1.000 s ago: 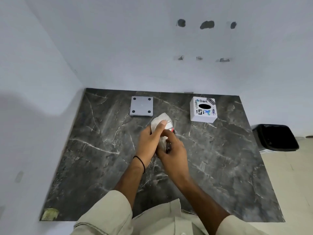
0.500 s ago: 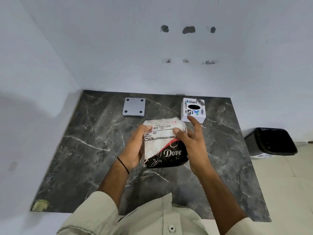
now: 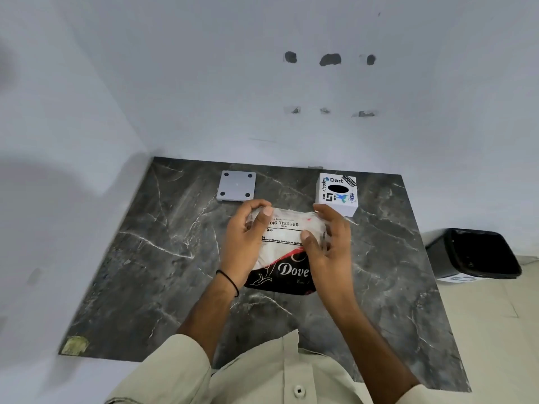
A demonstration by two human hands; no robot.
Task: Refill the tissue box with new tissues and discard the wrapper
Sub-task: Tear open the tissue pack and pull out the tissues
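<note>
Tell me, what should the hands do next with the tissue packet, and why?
Probably tear the wrapper open at its top. Both the left hand and right hand grip the tissue packet, which looks sealed, and the tissue box waits empty-looking behind.

Single head-worn view, steeply down and forward over the marble tabletop [image 3: 145, 272], hands close

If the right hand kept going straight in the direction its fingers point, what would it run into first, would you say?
Probably the white tissue box. The right hand holds the tissue pack with its fingers aimed away from the person, and the box stands just beyond the fingertips. Depth is unclear, so the hand might pass above it.
</note>
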